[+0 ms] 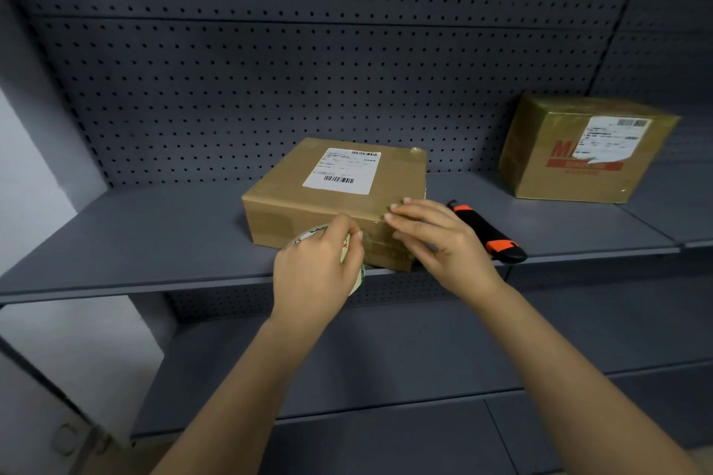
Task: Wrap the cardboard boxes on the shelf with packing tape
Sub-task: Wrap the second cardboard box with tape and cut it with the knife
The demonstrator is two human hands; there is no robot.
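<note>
A flat cardboard box [308,208] with a white shipping label lies on the grey shelf [135,243], its near right corner at the shelf's front edge. My left hand [316,274] grips a roll of packing tape [357,274] against the box's front face. Clear tape runs from the roll across that face. My right hand [436,239] presses its straight fingers on the box's near right top edge, over the tape. A second, taller cardboard box [559,162] with a torn label stands on the same shelf at the far right.
An orange and black utility knife [486,231] lies on the shelf just right of my right hand. A perforated grey back panel [308,69] rises behind the boxes. A lower shelf [386,359] sits beneath my forearms. A pale wall [31,166] is at the left.
</note>
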